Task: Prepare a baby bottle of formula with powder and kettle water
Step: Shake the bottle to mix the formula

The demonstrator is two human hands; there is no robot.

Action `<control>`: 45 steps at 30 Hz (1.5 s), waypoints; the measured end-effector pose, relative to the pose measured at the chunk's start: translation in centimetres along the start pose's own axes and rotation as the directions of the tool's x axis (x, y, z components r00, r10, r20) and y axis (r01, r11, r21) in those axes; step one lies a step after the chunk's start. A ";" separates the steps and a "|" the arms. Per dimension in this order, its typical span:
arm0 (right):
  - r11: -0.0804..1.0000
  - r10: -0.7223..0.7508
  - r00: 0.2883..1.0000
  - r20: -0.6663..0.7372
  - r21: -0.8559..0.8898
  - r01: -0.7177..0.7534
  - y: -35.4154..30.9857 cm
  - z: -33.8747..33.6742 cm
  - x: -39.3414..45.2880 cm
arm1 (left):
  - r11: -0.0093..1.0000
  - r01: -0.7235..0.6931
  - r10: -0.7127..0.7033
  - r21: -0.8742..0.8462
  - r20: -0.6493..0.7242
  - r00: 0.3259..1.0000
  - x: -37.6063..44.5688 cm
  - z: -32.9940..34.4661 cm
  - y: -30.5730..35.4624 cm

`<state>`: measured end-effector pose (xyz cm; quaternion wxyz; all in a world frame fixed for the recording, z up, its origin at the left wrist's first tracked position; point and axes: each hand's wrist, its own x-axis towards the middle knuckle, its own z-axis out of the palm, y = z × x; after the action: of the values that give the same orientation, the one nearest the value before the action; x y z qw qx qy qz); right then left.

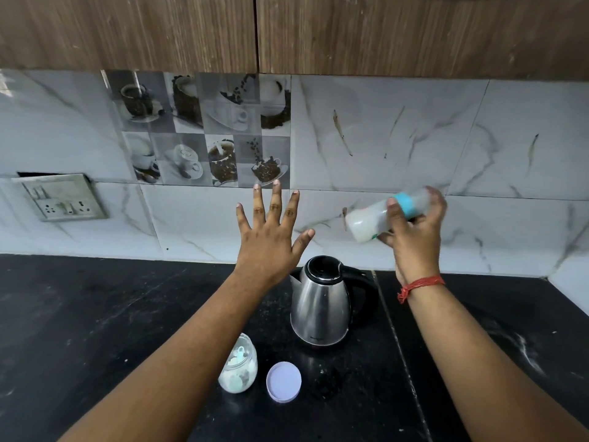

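**Bottle filled and capped, mixing seems under way**

The baby bottle [382, 216], right of centre in the frame, holds milky white liquid and wears its teal collar, so powder and water look already in; judged from its sideways tilt and blur, the shake is the step in hand, and closing the powder jar looks left to do. The right hand [414, 231] wraps fingers and thumb round the bottle's neck end, wrist raised; the left hand [271, 231] hovers at centre, fingers spread wide, palm away, touching nothing. Below, the steel kettle [320, 309] stands on the black counter [79, 314]; the open powder jar [239, 366] with a scoop inside sits lower centre, its lid [283, 381] just beside it.
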<state>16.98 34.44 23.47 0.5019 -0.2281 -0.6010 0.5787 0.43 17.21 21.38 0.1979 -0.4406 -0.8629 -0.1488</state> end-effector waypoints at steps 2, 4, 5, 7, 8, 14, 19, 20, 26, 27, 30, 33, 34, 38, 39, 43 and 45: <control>1.000 0.017 0.998 0.067 -0.009 -0.016 -0.2 0.1 0.0 | 1.000 -0.008 0.008 0.004 0.001 1.000 -0.1 -0.1 0.1; 0.997 0.032 0.985 0.170 -0.080 -0.018 -0.1 0.1 -0.3 | 1.000 -0.019 0.019 0.013 0.006 1.000 -0.2 0.0 0.1; 0.998 0.009 0.993 0.119 -0.061 -0.002 -0.1 0.1 -0.4 | 1.000 -0.013 0.013 0.009 0.007 1.000 -0.2 0.0 0.0; 1.000 -0.006 1.000 -0.002 0.024 0.006 -0.2 -0.2 -0.1 | 1.000 0.003 -0.003 0.000 0.009 1.000 -0.2 0.0 0.1; 1.000 0.011 1.000 0.026 0.018 -0.011 -0.4 0.0 0.0 | 1.000 0.002 -0.002 0.005 0.010 1.000 -0.2 0.0 0.0; 1.000 0.008 1.000 0.021 0.027 -0.008 0.0 0.2 -0.1 | 1.000 0.004 -0.004 0.001 0.014 1.000 -0.2 -0.2 0.0; 0.989 0.022 0.983 0.183 -0.145 0.005 -0.1 0.7 -0.2 | 1.000 -0.005 0.005 0.015 0.007 1.000 -0.4 -0.2 -0.2; 0.998 -0.007 0.998 0.065 -0.065 0.011 -0.2 0.4 -0.1 | 1.000 0.006 -0.006 0.012 0.006 1.000 -0.3 -0.2 -0.2; 0.983 -0.017 0.990 0.143 -0.180 0.043 -0.1 0.3 0.0 | 1.000 -0.004 0.003 0.014 0.015 1.000 -0.3 0.0 -0.4; 0.994 -0.029 0.998 0.050 -0.100 0.034 -0.2 0.1 0.2 | 1.000 0.006 -0.007 0.010 0.018 1.000 -0.2 0.1 -0.4; 0.991 0.025 0.988 0.156 -0.137 -0.004 -0.3 -0.1 0.2 | 1.000 -0.004 0.004 0.014 0.024 1.000 -0.3 0.3 -0.2; 0.972 0.090 0.953 0.288 -0.232 -0.022 1.0 0.0 -0.8 | 1.000 -0.010 0.010 0.007 0.031 0.999 -0.2 0.7 0.0; 0.979 0.095 0.958 0.270 -0.202 -0.041 1.2 -0.1 -1.0 | 1.000 -0.003 0.003 0.003 0.034 0.999 -0.3 0.9 0.1; 0.980 0.123 0.957 0.264 -0.185 -0.075 1.4 -0.2 -1.4 | 1.000 -0.015 0.015 0.005 0.055 0.998 -0.7 1.6 0.0; 0.979 0.132 0.954 0.268 -0.184 -0.084 1.5 -0.3 -1.5 | 1.000 -0.011 0.011 0.003 0.062 0.998 -0.9 1.8 0.0; 0.975 0.155 0.944 0.291 -0.200 -0.098 2.0 -0.5 -1.5 | 1.000 0.005 -0.004 -0.008 0.091 0.996 -1.2 2.6 0.1; 0.972 0.171 0.942 0.289 -0.206 -0.113 2.3 -0.6 -1.7 | 1.000 0.004 -0.002 -0.012 0.105 0.994 -1.6 3.1 0.2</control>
<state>17.46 33.80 20.72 0.3363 -0.2248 -0.7048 0.5828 0.81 17.59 17.91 0.1494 -0.4478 -0.8718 -0.1310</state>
